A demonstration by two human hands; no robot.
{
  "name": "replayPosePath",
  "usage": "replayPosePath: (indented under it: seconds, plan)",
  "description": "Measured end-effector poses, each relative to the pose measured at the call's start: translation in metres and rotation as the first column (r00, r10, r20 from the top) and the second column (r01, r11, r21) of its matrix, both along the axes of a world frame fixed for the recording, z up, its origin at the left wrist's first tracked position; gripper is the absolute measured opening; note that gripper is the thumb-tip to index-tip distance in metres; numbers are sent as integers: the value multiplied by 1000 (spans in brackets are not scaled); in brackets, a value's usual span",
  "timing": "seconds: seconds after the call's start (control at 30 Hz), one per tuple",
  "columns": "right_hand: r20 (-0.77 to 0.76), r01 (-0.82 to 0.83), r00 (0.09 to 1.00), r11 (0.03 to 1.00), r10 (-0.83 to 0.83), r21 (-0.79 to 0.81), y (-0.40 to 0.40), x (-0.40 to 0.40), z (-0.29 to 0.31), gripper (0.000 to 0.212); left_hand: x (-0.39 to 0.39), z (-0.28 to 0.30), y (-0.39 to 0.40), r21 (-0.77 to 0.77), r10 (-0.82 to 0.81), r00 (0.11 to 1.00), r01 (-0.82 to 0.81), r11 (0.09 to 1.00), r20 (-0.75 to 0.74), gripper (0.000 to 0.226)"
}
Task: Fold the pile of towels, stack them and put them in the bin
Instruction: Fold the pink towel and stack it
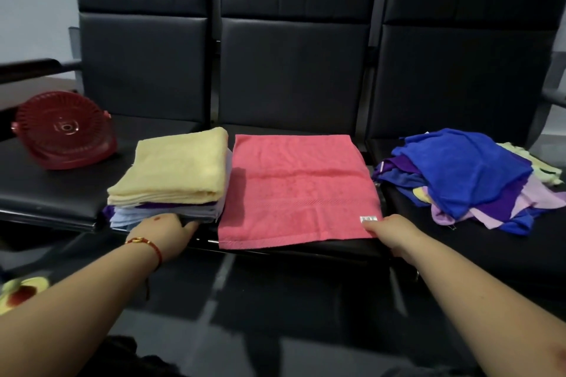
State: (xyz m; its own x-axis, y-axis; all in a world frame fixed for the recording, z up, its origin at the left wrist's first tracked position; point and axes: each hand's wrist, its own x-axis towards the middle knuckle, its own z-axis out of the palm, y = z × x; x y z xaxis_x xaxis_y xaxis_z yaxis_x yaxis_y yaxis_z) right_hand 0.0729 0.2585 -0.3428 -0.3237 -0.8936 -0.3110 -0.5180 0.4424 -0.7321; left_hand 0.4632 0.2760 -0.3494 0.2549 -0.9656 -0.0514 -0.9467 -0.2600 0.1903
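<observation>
At frame centre, a pink towel (298, 190) lies flat on the bench (46, 193); right hand (390, 231) fingers pinch its lower-right corner, left hand (167, 231) fingers curl under the folded stack (171, 174).

Both bare forearms reach up from the bottom of the frame, the left one from the lower left corner and the right one from the lower right corner, converging toward the middle. The left hand (167, 231) sits left of centre, back of the hand facing up, its fingers extended forward and partly hidden from view at their tips. A thin red cord bracelet with a small gold charm (147, 244) circles the left wrist. The right hand (390, 231) sits right of centre, knuckles up, its thumb (369, 227) pointing toward the left of the frame and the other fingers tucked out of sight.
</observation>
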Motion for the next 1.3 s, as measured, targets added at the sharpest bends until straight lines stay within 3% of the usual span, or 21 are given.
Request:
replayPosePath:
  seconds: [0.4, 0.63, 0.73, 0.83, 1.07, 1.3]
  plan:
    - [-15, -37, 999, 999, 37, 32, 2, -2, 3, 55, 17, 10, -23, -91, 168, 979, -159, 983, 112, 52]
    - [64, -89, 994, 995, 86, 51, 14, -1, 16, 43, 9, 23, -27, -4, 254, 967, -254, 967, -26, 46]
    - [111, -96, 990, 992, 88, 77, 18, -3, 21, 31, -10, 29, -17, 111, 172, 967, -153, 982, -191, 37]
    - [114, -80, 991, 991, 67, 111, 19, -4, 23, 26, -42, 31, 0, 304, 213, 844, -62, 951, -492, 42]
    - [67, 1, 998, 998, -5, 62, 13, -8, 18, 31, -71, 28, 11, 316, 234, 707, -16, 949, -667, 25]
    - [133, -28, 991, 997, 18, 78, 10, -8, 19, 24, -69, 45, 10, 381, 350, 452, -24, 924, -821, 19]
